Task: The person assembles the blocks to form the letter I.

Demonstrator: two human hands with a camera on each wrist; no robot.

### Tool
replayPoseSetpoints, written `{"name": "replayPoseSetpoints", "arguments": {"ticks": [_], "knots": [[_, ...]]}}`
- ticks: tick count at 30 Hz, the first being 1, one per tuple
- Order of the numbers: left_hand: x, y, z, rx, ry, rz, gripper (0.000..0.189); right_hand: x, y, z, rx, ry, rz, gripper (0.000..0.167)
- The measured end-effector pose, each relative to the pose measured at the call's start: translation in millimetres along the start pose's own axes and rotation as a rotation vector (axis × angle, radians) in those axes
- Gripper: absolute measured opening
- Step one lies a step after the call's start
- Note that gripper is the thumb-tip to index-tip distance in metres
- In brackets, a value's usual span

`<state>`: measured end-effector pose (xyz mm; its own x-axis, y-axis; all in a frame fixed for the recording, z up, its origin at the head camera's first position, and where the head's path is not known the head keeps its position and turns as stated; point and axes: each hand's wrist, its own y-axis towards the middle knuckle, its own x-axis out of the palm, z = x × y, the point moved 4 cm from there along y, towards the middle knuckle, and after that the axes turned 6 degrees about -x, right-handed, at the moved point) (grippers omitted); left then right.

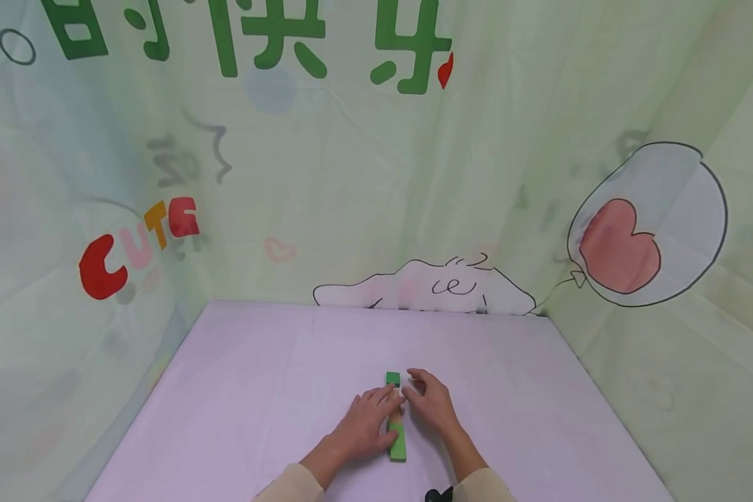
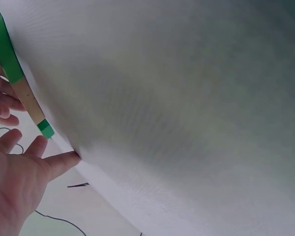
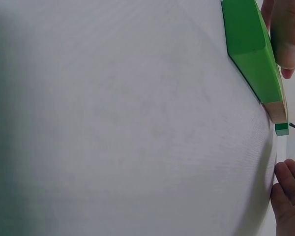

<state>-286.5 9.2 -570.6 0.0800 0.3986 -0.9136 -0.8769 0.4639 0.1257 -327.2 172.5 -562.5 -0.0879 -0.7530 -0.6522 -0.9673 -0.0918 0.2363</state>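
On the table a narrow row of blocks runs away from me: a long green block (image 1: 398, 450) at the near end, a bare wooden block (image 1: 396, 417) in the middle and a small green block (image 1: 392, 378) at the far end. My left hand (image 1: 365, 427) lies across the row from the left, fingers extended over the wooden block and thumb at the long green block, hiding part of the wood. Just right of the row, my right hand (image 1: 434, 403) has loosely bent fingers and holds nothing. In the right wrist view the long green block (image 3: 248, 51) is close up.
The pale table (image 1: 257, 390) is bordered by printed curtains (image 1: 351, 181) at the back and both sides. A black object (image 1: 439, 495), partly cut off, sits by the right sleeve (image 1: 483, 486).
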Motion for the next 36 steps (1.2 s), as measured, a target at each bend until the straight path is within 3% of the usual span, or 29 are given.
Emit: {"name": "replayPoseSetpoints", "arguments": {"ticks": [13, 25, 30, 36], "knots": [[-2.6, 2.2, -3.2, -0.03, -0.098, 0.048, 0.05, 1, 0.7, 0, 0.011, 0.004, 0.013, 0.04], [-8.0, 2.4, -5.9, -0.025, -0.122, 0.069, 0.05, -3, -3.1, -1, 0.015, 0.018, 0.017, 0.036], [-7.5, 4.7, -13.1, -0.061, -0.17, 0.064, 0.05, -7, -5.0, -1, 0.004, 0.027, 0.017, 0.035], [-6.6, 2.4, -24.0, -0.117, -0.123, 0.085, 0.051, -11, -9.4, -2, -0.005, 0.004, -0.008, 0.034]]}}
